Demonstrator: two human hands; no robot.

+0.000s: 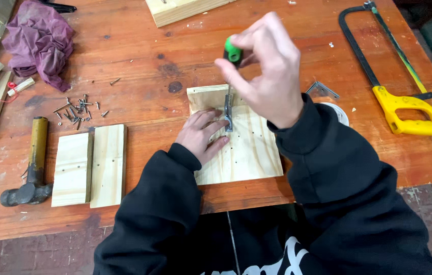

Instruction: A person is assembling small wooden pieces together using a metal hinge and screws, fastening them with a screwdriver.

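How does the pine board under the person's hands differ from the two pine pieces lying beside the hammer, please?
The board under the hands is wider, nearly square, and carries a metal bracket; the two pieces are narrower, side by side and untouched. The left hand presses the board; nothing rests on the pieces. All are pale pine.

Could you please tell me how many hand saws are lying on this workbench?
1. A hacksaw with a black frame and yellow handle lies at the workbench's right end, beyond the right hand. Others could lie outside the view.

A green-handled screwdriver (232, 53) stands upright over a small metal hinge (228, 113) lying on a pale wooden board (246, 153).
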